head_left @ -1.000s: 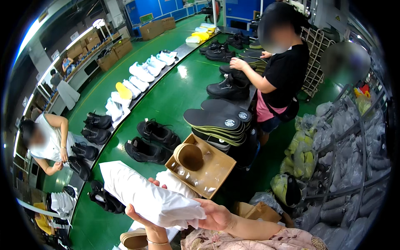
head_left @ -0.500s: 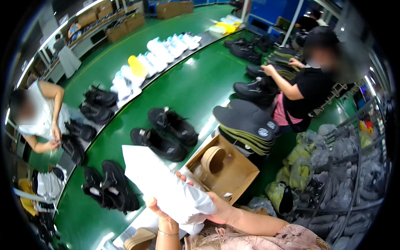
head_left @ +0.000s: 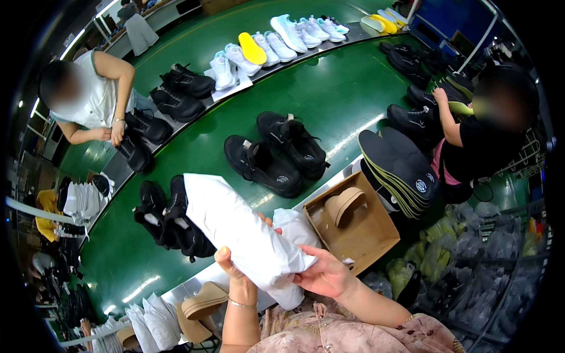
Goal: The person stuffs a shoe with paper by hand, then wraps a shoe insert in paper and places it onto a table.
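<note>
Between my two hands is a long white paper bundle (head_left: 232, 220), wrapped or folded, its contents hidden; it slants from upper left to lower right. My left hand (head_left: 238, 279) closes on its side, thumb toward me and fingertips showing past the far edge. At its lower right end, my right hand (head_left: 326, 273) grips the crumpled paper between thumb and fingers. Another white paper bundle (head_left: 294, 226) lies partly behind it. Just right stands an open cardboard box (head_left: 376, 235) with a tan curved piece (head_left: 344, 205) inside.
Black shoes (head_left: 273, 156) stand on the green conveyor (head_left: 223, 188), more (head_left: 170, 215) just left of the bundle. Stacked insoles (head_left: 400, 167) sit beyond the box. White shoes (head_left: 282, 44) line the far ledge. Co-workers handle shoes at left (head_left: 88, 97) and insoles at right (head_left: 488, 129). Tan pieces (head_left: 203, 300) lie lower left.
My view has shifted, so the conveyor shoes and box appear farther right and higher. The bundle stays in both hands. The right co-worker now holds a yellow-green insole.
</note>
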Tool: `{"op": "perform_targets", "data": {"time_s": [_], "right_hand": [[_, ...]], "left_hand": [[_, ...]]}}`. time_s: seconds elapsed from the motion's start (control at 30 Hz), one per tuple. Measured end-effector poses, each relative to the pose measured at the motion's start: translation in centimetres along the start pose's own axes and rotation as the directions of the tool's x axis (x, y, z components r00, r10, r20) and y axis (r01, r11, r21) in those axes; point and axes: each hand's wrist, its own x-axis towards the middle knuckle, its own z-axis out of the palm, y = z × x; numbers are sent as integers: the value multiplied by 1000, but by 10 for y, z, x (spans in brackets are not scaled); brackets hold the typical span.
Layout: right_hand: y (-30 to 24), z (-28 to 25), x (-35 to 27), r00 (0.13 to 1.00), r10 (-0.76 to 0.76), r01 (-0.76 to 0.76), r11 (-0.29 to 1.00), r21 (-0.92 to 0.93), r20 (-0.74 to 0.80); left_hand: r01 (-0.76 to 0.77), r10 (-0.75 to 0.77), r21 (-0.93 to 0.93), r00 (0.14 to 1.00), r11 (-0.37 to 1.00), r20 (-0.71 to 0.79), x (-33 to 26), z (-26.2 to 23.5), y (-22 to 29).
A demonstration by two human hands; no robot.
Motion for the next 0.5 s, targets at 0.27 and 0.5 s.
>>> {"op": "perform_targets", "data": {"time_s": [0.27,0.5], "right_hand": [[15,-4,19,977,-212,203,946,-251,-7],[-17,0,-3,950,-234,80,825,-559,-208]], "left_hand": [[37,-48,-62,979,997,-198,-5,-18,-8],[-63,61,7,926,998,-371,-7,-55,-8]]}}
